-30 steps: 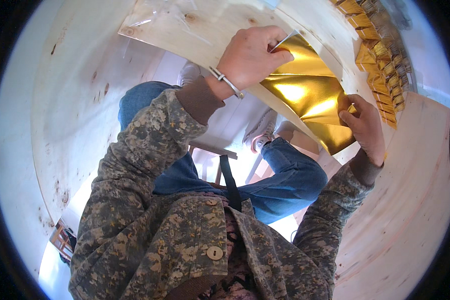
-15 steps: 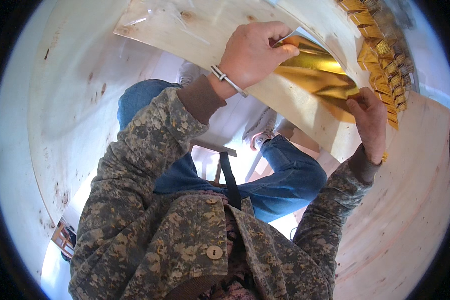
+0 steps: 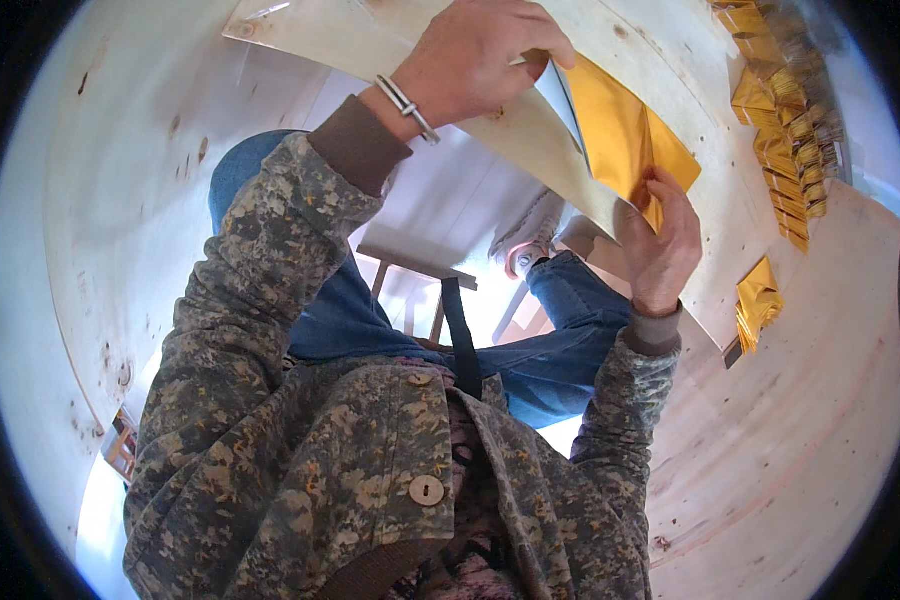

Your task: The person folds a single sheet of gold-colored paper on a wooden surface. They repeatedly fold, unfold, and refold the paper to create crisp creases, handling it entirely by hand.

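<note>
Your left hand [image 3: 475, 62] pinches the sheet [image 3: 612, 125], your right hand [image 3: 662, 248] grips its near edge. Folding, it seems; next calls for aligned edges.

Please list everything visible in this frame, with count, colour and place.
gold sheet: one, gold with pale reverse, at both hands
folded gold pieces: several, too packed to count, gold, upper right
separate gold piece: one, gold, right
wooden board: one, pale, beneath the sheet
wooden frame: one, brown, below the board
shoe: one clear, pale, centre
jeans: one pair, blue, on the legs
jacket: one, camouflage, on the person
strap: one, black, at the chest
bracelet: one, silver, left wrist
left hand: one, bare, top centre
right hand: one, bare, right of centre
</note>
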`<state>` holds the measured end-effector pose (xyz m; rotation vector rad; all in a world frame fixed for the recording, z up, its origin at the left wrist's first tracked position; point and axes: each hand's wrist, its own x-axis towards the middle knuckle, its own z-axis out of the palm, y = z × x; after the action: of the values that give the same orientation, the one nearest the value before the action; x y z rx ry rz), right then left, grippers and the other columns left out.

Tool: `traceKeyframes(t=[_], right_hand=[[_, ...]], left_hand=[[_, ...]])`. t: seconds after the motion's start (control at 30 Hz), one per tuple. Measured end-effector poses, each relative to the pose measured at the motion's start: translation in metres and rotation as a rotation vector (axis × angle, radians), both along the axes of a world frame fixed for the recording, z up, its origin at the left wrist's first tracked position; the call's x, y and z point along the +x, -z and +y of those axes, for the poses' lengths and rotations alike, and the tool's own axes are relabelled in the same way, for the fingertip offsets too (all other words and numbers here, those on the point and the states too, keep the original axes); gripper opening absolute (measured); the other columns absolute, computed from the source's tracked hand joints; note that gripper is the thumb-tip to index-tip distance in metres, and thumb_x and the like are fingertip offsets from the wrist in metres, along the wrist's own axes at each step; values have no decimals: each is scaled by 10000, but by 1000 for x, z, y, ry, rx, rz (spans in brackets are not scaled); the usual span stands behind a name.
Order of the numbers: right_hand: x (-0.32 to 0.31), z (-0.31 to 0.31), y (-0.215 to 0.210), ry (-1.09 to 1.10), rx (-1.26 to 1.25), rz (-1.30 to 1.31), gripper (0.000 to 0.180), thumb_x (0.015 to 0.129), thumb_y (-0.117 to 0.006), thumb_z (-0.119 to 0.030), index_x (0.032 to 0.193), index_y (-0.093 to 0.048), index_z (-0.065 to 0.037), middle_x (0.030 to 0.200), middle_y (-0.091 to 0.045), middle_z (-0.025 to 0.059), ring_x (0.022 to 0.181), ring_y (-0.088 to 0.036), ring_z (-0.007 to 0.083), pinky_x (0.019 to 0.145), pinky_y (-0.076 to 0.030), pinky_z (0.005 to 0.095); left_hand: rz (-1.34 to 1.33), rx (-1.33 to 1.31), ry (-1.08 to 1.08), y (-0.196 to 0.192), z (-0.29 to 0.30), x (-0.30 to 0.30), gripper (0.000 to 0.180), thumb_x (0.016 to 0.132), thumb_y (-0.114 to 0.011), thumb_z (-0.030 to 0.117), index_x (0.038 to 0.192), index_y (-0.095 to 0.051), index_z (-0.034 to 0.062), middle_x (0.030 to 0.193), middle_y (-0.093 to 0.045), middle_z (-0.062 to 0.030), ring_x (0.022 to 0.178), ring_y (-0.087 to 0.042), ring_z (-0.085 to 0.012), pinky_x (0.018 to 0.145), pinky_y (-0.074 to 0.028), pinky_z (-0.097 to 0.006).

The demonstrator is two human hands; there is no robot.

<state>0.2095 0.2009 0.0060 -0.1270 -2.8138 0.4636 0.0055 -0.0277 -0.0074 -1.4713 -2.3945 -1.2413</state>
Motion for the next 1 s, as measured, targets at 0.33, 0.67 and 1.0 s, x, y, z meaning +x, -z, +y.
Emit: traceKeyframes(t=[0.33,0.67,1.0], right_hand=[[4,-12,7,44,47,-37,281,915,-662,-205,1122,-688,-18,1250,-631,207,1178,-594,384,1000,-461,460],[3,-17,6,110,59,-59,248,844,-713,-116,1081,-696,-47,1250,-639,164,1198,-587,344,1013,-450,443],[4,-14,6,110,36,-62,258,839,-719,-128,1088,-701,-60,1260,-635,156,1211,-577,336,1027,-434,443]], left_hand=[[-12,45,-158,17,33,14,389,831,-732,261,1180,-659,104,1037,-684,-109,967,-626,-316,877,-485,-423],[191,-141,-234,26,57,22,295,855,-665,260,1116,-670,124,1139,-645,-64,1068,-583,-288,971,-430,-432],[152,-128,-166,23,60,20,257,863,-660,226,1095,-674,116,1110,-647,-66,1052,-582,-298,938,-448,-436]])
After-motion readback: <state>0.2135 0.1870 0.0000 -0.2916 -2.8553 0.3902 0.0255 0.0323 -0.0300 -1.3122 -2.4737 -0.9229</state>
